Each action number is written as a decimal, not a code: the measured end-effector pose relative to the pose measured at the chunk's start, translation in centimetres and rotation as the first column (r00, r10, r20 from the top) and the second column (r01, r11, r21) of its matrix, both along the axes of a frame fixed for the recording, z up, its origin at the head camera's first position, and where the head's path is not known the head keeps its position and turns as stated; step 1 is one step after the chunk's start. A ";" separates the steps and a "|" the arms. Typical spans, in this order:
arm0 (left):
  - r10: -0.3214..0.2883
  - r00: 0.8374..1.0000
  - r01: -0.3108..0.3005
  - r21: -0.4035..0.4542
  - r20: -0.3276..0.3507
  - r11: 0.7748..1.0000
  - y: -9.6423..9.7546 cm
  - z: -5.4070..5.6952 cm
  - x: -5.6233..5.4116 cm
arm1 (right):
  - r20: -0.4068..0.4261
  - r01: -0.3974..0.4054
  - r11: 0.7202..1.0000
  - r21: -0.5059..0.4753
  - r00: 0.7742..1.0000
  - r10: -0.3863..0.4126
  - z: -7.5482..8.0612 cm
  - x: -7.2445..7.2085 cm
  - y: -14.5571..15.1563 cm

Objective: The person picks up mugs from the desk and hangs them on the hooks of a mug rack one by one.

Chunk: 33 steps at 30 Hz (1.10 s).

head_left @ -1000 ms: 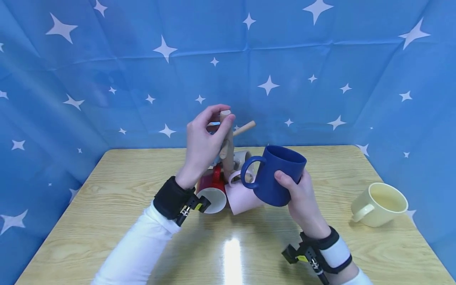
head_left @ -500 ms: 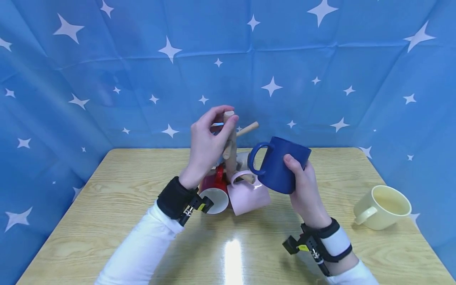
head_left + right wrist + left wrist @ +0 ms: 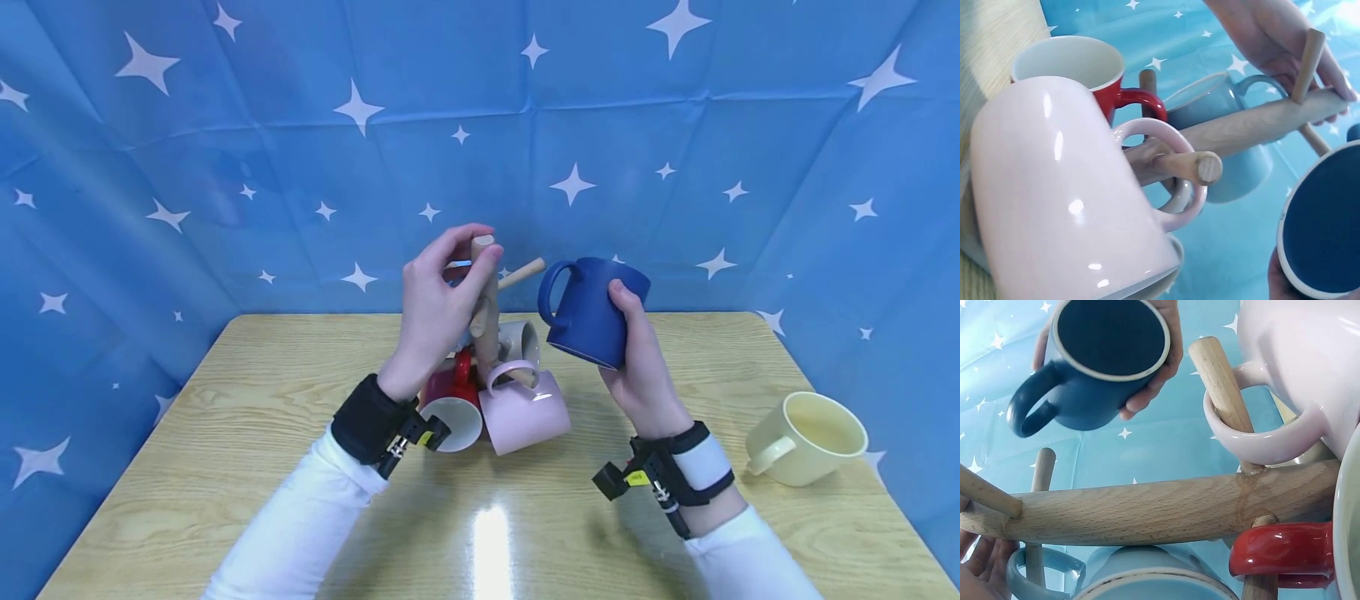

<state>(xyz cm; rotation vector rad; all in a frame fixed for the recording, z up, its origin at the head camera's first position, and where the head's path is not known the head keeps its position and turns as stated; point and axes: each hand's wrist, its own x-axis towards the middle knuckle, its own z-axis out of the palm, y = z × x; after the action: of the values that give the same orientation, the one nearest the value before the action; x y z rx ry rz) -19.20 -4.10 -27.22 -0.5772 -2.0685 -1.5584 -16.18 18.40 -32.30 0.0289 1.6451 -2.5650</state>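
Observation:
My left hand grips the top of a wooden mug tree, thumb on the near side. In my right hand is a dark blue mug, held by its body just right of the tree. Its handle points left toward a bare upper peg, apart from it. The mug's pale-ringed underside shows in the left wrist view. On lower pegs hang a pink mug and a red mug by their handles. A light blue mug hangs higher. Behind the post is a greyish-white mug, partly hidden.
A pale yellow mug stands upright near the right edge of the wooden table. A blue cloth with white stars hangs behind the table and at its sides.
My right hand has raised the blue mug and tipped it, so its mouth has turned out of the head view. My left hand stays on the tree's top.

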 end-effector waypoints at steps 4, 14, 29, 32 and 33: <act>0.002 1.000 -0.002 -0.002 -0.004 1.000 0.0 0.0 0.0 | -0.019 -0.018 1.000 -0.020 1.000 0.017 0.3 -0.9 -0.1; 0.004 1.000 -0.004 -0.003 -0.009 1.000 0.1 0.0 0.0 | 0.015 -0.041 0.997 -0.064 0.999 0.042 0.4 -2.5 0.0; 0.008 1.000 -0.008 -0.003 -0.007 1.000 0.1 -0.1 0.0 | 0.047 -0.102 0.992 -0.077 0.993 0.106 0.4 -3.3 0.1; 0.005 1.000 -0.005 0.000 -0.009 1.000 0.1 -0.1 0.0 | 0.050 -0.107 0.991 -0.078 0.993 0.111 0.4 -3.4 0.2; 0.006 1.000 -0.006 0.000 -0.009 1.000 0.1 -0.1 0.0 | 0.055 -0.107 0.991 -0.081 0.992 0.111 0.5 -3.4 0.2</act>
<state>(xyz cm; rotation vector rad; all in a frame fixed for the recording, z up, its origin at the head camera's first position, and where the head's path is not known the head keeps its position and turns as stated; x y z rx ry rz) -19.19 -4.03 -27.32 -0.5762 -2.0617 -1.5501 -19.62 18.58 -31.80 0.0088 1.4829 -2.5186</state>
